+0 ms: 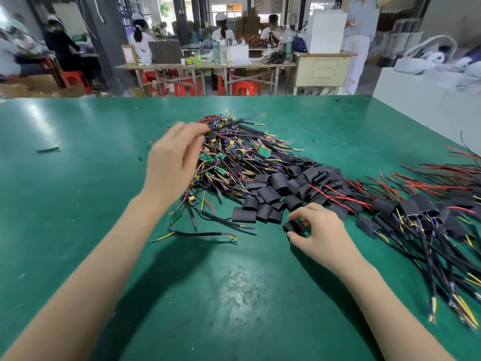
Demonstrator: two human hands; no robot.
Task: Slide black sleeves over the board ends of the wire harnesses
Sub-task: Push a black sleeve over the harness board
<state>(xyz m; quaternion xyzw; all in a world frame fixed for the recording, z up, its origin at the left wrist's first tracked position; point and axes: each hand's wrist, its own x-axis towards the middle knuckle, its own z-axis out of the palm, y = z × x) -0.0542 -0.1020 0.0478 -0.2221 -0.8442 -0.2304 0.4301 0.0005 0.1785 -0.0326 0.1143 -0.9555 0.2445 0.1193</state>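
green table [78,204], red stools [246,87], wooden benches [208,66] behind.

I'm getting bright overhead light glaring off the green table [78,178]. My left hand [174,162] is blurring; the edges are bowing.

We are in a factory assembly workshop: capped workers [221,27] sit at benches [208,66] beyond our green worktable [78,204] heaped with wire harnesses [234,157].

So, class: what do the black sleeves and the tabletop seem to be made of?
Black sleeves: probably thin, matte plastic tubing; they lie flattened and creased.
Tabletop: looks like a green rubbery or vinyl mat; semi-gloss, showing light glare and scuffs.
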